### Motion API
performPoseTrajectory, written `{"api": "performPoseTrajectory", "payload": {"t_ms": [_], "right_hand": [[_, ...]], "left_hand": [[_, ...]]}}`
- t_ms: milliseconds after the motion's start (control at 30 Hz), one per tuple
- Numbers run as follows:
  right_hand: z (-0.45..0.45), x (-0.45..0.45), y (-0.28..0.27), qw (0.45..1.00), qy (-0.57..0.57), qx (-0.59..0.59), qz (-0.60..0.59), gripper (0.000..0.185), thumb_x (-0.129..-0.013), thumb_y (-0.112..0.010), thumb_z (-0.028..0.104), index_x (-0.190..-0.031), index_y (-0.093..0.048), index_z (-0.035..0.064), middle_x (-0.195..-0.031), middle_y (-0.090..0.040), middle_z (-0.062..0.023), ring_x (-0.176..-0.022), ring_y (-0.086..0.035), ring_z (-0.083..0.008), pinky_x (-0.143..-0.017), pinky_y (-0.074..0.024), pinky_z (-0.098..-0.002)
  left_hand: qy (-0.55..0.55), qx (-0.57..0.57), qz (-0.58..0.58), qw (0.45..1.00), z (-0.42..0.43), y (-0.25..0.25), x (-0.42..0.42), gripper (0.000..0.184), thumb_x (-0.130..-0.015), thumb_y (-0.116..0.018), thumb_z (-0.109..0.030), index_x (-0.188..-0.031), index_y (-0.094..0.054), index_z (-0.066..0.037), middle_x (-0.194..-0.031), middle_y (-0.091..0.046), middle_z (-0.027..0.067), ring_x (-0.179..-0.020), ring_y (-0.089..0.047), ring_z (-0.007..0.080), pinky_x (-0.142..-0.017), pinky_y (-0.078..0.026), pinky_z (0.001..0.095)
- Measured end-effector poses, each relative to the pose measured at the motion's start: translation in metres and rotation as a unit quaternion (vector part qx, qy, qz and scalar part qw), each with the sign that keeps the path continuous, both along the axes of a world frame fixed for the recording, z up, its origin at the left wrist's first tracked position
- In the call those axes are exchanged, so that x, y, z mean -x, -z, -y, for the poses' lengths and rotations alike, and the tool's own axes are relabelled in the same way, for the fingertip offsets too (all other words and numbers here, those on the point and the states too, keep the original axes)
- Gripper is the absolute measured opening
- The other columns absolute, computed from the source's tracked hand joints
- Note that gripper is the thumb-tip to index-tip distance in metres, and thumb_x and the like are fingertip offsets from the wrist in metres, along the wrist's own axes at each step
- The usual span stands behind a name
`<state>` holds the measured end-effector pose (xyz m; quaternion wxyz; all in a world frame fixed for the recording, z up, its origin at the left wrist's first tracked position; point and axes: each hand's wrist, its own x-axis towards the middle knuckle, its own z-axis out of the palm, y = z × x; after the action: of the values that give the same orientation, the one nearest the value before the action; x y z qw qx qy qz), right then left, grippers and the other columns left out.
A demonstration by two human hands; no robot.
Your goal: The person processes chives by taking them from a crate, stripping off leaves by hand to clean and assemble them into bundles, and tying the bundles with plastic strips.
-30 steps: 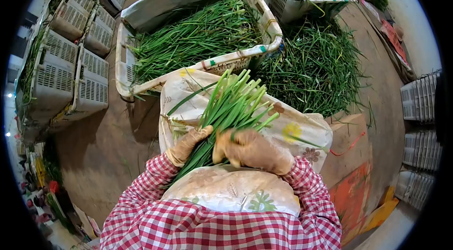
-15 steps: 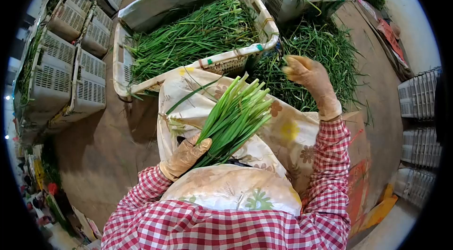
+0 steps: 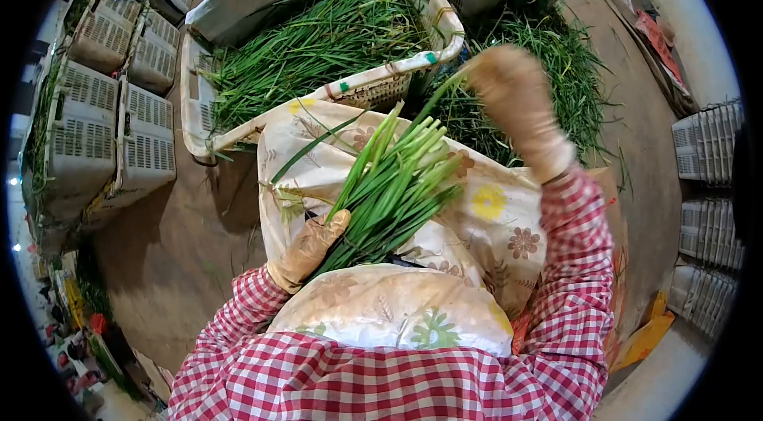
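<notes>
Closest first: bottom of the frame is my checked shirt (image 3: 334, 381), and just above it, left of centre, my left hand (image 3: 310, 250) is wrapped round the green bundle (image 3: 389, 191), thumb over the stems. That bundle's mid-frame above my lap, pale ends pointing up and right over the floral cloth (image 3: 509, 218).

What's changed: a second ago both hands were on it. Now my right hand (image 3: 513, 95) is off at upper right, and there's a green stalk (image 3: 439, 99) running from its fingertips down toward the bundle, which wasn't there half a second ago. Looks pinched to me. So my left is keeping the lot together while my right handles that one piece. Drawn out or brought in? Honestly can't tell.

My right fingers are a blur, and my left palm's hidden, as are the bundle's lower ends. Further up, the big crate (image 3: 409, 64) is cut off by the top edge, and my right hand covers part of the loose heap (image 3: 568, 75). Far left, the stacked crates (image 3: 83, 111) go murky toward the edge.
</notes>
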<state>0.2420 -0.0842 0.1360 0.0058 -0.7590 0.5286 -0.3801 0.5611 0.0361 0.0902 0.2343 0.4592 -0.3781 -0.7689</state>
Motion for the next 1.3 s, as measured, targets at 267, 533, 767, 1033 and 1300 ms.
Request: {"api": "performPoseTrajectory", "payload": {"t_ms": [267,533,767,1033,1300], "right_hand": [[0.002,0.094,-0.009,0.900,0.376,0.056,-0.212,0.007,-0.086,-0.059,0.015,-0.085,-0.063,0.0101,-0.069,-0.060,-0.0136,-0.062,-0.060,-0.0264,-0.053,-0.0468,-0.0374],[-0.061,-0.097,0.026,0.992,0.014,-0.096,-0.082,0.012,-0.073,-0.070,0.019,-0.071,-0.063,0.0097,-0.064,-0.054,-0.0068,-0.066,-0.054,-0.0243,-0.066,-0.0379,-0.0403],[-0.113,-0.110,-0.010,0.928,-0.180,-0.262,0.192,0.015,-0.077,-0.062,0.016,-0.065,-0.060,0.0067,-0.061,-0.054,-0.0098,-0.060,-0.053,-0.0248,-0.060,-0.0396,-0.0384],[-0.095,0.018,-0.035,0.891,-0.130,-0.149,0.408,0.012,-0.084,-0.063,0.013,-0.081,-0.068,0.0022,-0.061,-0.060,-0.0035,-0.056,-0.054,-0.0114,-0.054,-0.0422,-0.0276],[-0.045,-0.005,-0.005,0.917,0.059,-0.277,0.281,0.049,-0.086,-0.063,0.035,-0.123,-0.055,0.0039,-0.113,-0.063,-0.0155,-0.103,-0.060,-0.0190,-0.089,-0.0462,-0.0289]], "left_hand": [[-0.072,0.048,0.029,0.996,0.001,-0.011,0.006,0.038,-0.094,-0.055,-0.031,-0.120,-0.056,-0.003,-0.106,-0.061,-0.0006,-0.090,-0.054,0.0061,-0.079,-0.045,0.0223],[-0.095,0.087,-0.005,0.992,-0.002,-0.009,0.013,0.032,-0.094,-0.056,-0.026,-0.118,-0.060,-0.005,-0.107,-0.061,-0.0014,-0.091,-0.053,0.0052,-0.080,-0.045,0.0220],[-0.089,-0.098,-0.074,0.988,0.014,0.018,-0.008,0.048,-0.093,-0.053,-0.039,-0.125,-0.050,-0.005,-0.114,-0.059,0.0053,-0.095,-0.059,0.0136,-0.083,-0.050,0.0274],[-0.131,-0.170,-0.178,0.960,0.014,0.029,-0.020,0.049,-0.095,-0.046,-0.042,-0.126,-0.050,-0.004,-0.115,-0.061,0.0073,-0.097,-0.061,0.0156,-0.085,-0.051,0.0284],[-0.134,-0.153,-0.193,0.960,0.009,0.036,-0.020,0.047,-0.095,-0.046,-0.042,-0.124,-0.051,-0.005,-0.112,-0.062,0.0047,-0.094,-0.061,0.0134,-0.083,-0.052,0.0270]]}}
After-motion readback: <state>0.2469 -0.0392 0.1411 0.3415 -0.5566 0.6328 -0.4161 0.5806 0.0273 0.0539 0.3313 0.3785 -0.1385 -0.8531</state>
